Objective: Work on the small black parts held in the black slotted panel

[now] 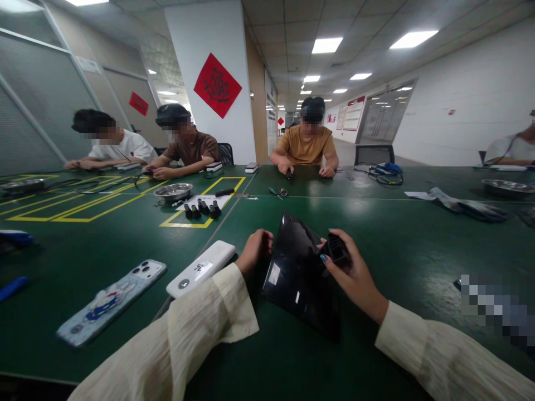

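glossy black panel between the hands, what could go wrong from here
The glossy black panel is tilted over the green table, so it might slip and scuff its shiny face. The black slotted part in the right hand sits close to the panel and could scrape it. The left sleeve is beside the white power bank and may nudge it.

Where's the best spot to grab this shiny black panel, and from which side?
I'd grip the black panel by its left edge, from the left, beside the left hand: it looks tilted, its broad glossy face may be slippery, and the right hand, holding a black block, takes the opposite side.
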Demonstrator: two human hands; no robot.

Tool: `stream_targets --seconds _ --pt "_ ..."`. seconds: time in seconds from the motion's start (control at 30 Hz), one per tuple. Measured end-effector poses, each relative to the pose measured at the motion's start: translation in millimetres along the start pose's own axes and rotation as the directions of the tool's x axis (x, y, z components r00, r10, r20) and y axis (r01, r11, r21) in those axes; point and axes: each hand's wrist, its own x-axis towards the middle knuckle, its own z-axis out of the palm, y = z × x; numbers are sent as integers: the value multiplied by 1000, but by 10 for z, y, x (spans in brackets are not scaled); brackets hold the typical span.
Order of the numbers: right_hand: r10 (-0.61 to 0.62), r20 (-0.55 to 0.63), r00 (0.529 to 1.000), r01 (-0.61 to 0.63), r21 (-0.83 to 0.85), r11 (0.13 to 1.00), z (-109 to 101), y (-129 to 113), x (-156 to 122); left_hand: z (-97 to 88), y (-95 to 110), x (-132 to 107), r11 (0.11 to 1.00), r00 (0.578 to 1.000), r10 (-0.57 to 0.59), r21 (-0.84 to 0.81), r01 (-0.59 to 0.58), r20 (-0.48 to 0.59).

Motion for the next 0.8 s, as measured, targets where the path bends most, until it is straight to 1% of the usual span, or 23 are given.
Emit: stream_targets --seconds 0.07,0.13,0.23,0.3,0.4,0.5,0.7,0.73,0.8 --pt "-13 12 1000 13 -17 1000 1 -5 -3 -44 -1 61 985 991 -91 -152 75 -100" --pt "-37 30 999 39 -60 997 9 -11 -13 -80 0 93 960 971 -152 -262 101 -183" --pt "-86 106 991 103 -171 980 32 -27 -39 -119 25 102 918 941 -216 -382 105 -260" --pt "-137 170 976 180 -271 946 54 -44 -60 -135 51 96 899 929 -232 -427 91 -289" --pt "-193 259 946 285 -389 876 90 -71 -85 -140 75 80 890 917 -235 -450 70 -322" --pt "-185 321 929 319 -437 841 121 -87 -96 -112 66 61 894 913 -234 -442 67 -335" --pt "-120 313 942 272 -503 820 154 -88 -113 -12 16 17 926 929 -174 -376 42 -326" --pt "-124 313 942 278 -515 811 156 -87 -121 -2 12 11 931 931 -164 -362 38 -325" --pt "-175 293 940 315 -547 776 163 -96 -144 7 8 2 940 934 -147 -339 30 -326"
